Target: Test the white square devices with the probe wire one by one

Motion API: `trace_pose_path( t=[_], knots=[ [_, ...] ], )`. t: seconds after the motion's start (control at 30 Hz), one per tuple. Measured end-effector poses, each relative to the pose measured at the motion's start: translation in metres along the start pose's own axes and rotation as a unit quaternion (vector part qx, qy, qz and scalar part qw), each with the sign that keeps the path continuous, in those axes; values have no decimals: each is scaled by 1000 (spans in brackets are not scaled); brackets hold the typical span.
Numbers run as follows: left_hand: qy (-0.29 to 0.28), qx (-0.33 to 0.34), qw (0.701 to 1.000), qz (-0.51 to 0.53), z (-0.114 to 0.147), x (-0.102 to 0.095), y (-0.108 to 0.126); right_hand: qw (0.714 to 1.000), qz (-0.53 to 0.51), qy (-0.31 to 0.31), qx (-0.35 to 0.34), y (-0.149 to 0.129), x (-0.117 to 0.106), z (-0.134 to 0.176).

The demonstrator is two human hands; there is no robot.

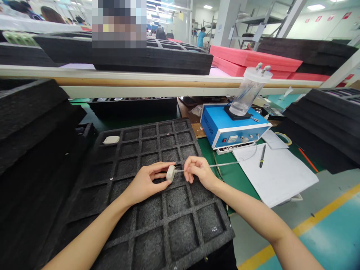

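Note:
Between the thumb and fingers of my left hand (147,182) is a small off-white plastic part (170,173), held above a black foam tray (165,219) with square compartments. My right hand (199,170) pinches a thin clear tube (225,164) close to its end. The tube's tip points at the part's right side and meets it or nearly so; I cannot tell which. From my right hand the tube runs to the front of a blue box-shaped machine (236,127). A second off-white part (111,140) lies in the tray's far left compartment.
A clear cylinder (247,92) stands on the machine. Papers (277,174) with a pen (262,155) lie to the right. Stacked black foam trays rise at left (33,157) and right (326,123). A shelf (157,80) crosses ahead, bearing trays and red foam (253,60).

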State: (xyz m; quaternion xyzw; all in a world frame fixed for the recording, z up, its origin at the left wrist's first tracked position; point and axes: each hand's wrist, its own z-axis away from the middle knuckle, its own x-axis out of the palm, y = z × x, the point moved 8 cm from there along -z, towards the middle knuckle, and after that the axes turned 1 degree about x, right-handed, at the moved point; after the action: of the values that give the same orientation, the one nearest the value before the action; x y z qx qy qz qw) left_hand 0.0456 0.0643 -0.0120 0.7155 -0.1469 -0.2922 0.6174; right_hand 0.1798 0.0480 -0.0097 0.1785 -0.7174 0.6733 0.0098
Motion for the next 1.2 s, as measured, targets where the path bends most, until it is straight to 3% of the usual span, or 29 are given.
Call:
trace_pose_path(
  t=[1.2],
  knots=[
    [11,3,1000,-7,1,0,4,1000,3,4,9,1,0,0]
  ],
)
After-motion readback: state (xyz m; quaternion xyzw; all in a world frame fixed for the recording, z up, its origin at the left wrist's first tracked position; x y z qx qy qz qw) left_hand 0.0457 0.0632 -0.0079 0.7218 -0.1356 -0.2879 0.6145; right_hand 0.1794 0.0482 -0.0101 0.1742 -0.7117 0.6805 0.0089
